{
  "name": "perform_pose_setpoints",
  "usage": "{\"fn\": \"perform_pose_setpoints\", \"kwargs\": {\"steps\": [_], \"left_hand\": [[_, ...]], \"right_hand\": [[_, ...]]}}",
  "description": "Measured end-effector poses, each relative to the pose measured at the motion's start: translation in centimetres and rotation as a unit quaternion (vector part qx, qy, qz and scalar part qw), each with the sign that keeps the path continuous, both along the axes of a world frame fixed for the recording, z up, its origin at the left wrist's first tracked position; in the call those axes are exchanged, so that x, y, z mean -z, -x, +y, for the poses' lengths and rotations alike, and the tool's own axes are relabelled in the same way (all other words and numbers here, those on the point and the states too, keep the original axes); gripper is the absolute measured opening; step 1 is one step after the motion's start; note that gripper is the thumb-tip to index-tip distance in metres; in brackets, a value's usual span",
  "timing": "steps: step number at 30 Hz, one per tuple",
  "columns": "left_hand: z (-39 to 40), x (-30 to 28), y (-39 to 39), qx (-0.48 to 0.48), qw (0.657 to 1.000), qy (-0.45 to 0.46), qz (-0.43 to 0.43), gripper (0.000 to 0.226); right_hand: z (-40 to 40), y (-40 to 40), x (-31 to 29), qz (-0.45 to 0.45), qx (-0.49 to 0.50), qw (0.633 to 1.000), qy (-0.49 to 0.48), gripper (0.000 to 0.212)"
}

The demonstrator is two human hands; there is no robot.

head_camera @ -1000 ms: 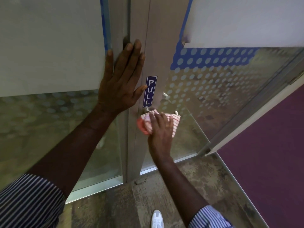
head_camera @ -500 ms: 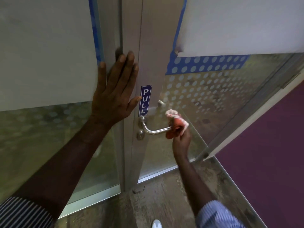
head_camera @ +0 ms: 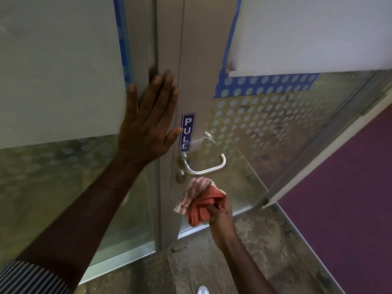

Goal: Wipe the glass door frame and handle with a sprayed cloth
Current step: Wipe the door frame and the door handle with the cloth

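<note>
One "PULL" label [head_camera: 186, 132], right hand [head_camera: 220, 217] gripping cloth [head_camera: 201, 200]

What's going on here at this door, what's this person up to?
A person is cleaning a glass door. The left hand lies flat against the metal door frame, just left of the blue PULL sign. The right hand has a bunched red and white cloth in its grip, held just below the silver lever handle and not touching it. Right now the handle is bare and the cloth is off it.
</note>
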State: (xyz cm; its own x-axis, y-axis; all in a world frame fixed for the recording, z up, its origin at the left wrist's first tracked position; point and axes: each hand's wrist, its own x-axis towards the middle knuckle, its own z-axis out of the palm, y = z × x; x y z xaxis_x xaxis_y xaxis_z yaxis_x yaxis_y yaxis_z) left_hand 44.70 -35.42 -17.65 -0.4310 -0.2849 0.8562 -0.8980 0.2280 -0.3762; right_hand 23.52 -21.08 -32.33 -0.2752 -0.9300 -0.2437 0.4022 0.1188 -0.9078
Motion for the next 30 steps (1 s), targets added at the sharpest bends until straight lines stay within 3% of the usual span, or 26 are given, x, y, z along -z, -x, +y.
{"fn": "perform_pose_setpoints", "kwargs": {"steps": [3, 5, 8, 9, 11, 12, 14, 16, 19, 22, 24, 28, 30], "left_hand": [[0.0, -0.3, 0.0, 0.005, 1.000, 0.008, -0.002, 0.076], [0.3, -0.5, 0.0, 0.010, 1.000, 0.003, -0.003, 0.075], [0.6, -0.7, 0.0, 0.016, 1.000, -0.003, -0.002, 0.073], [0.7, -0.8, 0.1, 0.017, 1.000, -0.002, 0.000, 0.073], [0.9, -0.8, 0.1, 0.021, 1.000, -0.002, 0.001, 0.073], [0.8, -0.8, 0.1, 0.023, 1.000, -0.005, 0.000, 0.073], [0.8, -0.9, 0.1, 0.024, 1.000, -0.011, 0.001, 0.072], [0.9, -0.9, 0.1, 0.022, 1.000, -0.014, 0.001, 0.071], [1.2, -1.1, 0.2, 0.024, 0.999, -0.022, -0.001, 0.072], [1.9, -1.8, 0.0, 0.037, 0.998, -0.047, 0.007, 0.075], [2.6, -2.1, -0.2, 0.051, 0.996, -0.074, 0.012, 0.077], [4.3, -3.0, -0.3, 0.104, 0.984, -0.137, 0.051, 0.074], [5.7, -3.3, 0.1, 0.155, 0.971, -0.151, 0.099, 0.063]], "right_hand": [[0.5, 1.1, -1.9, -0.007, 0.171, 0.982, 0.078, 0.045], [-1.2, 0.8, -4.4, 0.090, 0.243, 0.955, 0.143, 0.045], [-4.0, -2.4, -7.4, 0.301, 0.182, 0.916, 0.194, 0.039], [-4.7, -3.8, -7.9, 0.390, 0.141, 0.888, 0.198, 0.039], [-5.8, -6.2, -7.7, 0.602, 0.106, 0.771, 0.179, 0.042], [-6.2, -6.9, -7.4, 0.660, 0.104, 0.726, 0.163, 0.044], [-6.6, -7.5, -7.3, 0.697, 0.088, 0.701, 0.122, 0.045], [-7.0, -7.0, -7.6, 0.684, 0.063, 0.722, 0.077, 0.042], [-7.6, -5.7, -9.2, 0.605, 0.037, 0.794, 0.043, 0.030], [-8.0, -4.1, -11.6, 0.574, -0.037, 0.818, 0.013, 0.021], [-7.6, -2.4, -13.3, 0.521, -0.105, 0.847, -0.008, 0.026], [-4.7, 1.1, -16.2, 0.349, -0.106, 0.930, 0.042, 0.025], [-3.3, 1.9, -17.8, 0.314, -0.098, 0.940, 0.089, 0.025]]}}
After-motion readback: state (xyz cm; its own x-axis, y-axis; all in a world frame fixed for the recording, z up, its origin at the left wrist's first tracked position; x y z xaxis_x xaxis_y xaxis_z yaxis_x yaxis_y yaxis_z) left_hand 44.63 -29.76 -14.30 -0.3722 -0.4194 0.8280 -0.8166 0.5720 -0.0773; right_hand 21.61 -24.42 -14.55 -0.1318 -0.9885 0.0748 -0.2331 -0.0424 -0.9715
